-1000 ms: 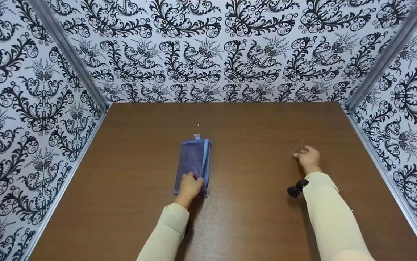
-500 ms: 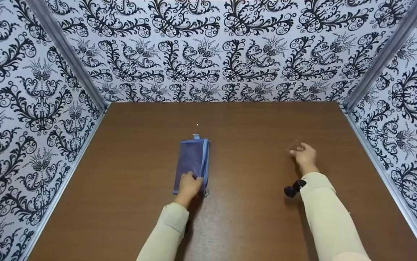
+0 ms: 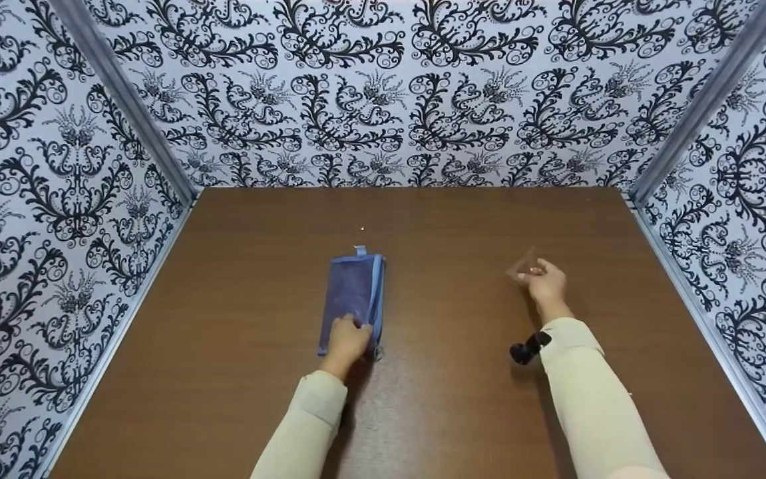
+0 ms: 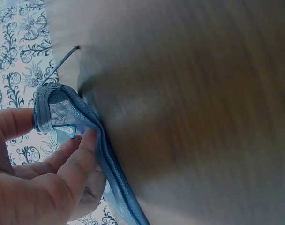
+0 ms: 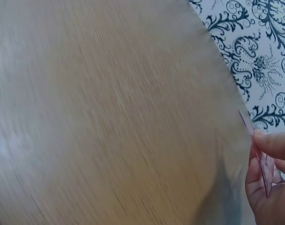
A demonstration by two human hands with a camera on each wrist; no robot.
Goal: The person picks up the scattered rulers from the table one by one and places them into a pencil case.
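Note:
A blue mesh zipper pouch [image 3: 351, 286] lies on the brown table, its zipper edge along the right side. My left hand [image 3: 348, 338] grips the pouch at its near end. In the left wrist view, fingers [image 4: 77, 164] hold the zipper edge [image 4: 116, 176], which bends up off the table with a gap showing. To the right, my right hand [image 3: 546, 285] pinches a clear pinkish set square [image 3: 521, 265] above the table. Seen nearly edge-on in the right wrist view, the set square [image 5: 263, 171] sits between thumb and fingers.
Patterned white and black walls [image 3: 369, 100] with grey metal posts [image 3: 133, 100] border the table [image 3: 449, 226] at the back and both sides. A tiny white speck [image 3: 362, 229] lies beyond the pouch. A black camera [image 3: 528, 348] is strapped at my right wrist.
My right hand has moved left and slightly toward the back wall's side with the set square, which now shows more plainly. The left hand and pouch have stayed nearly still.

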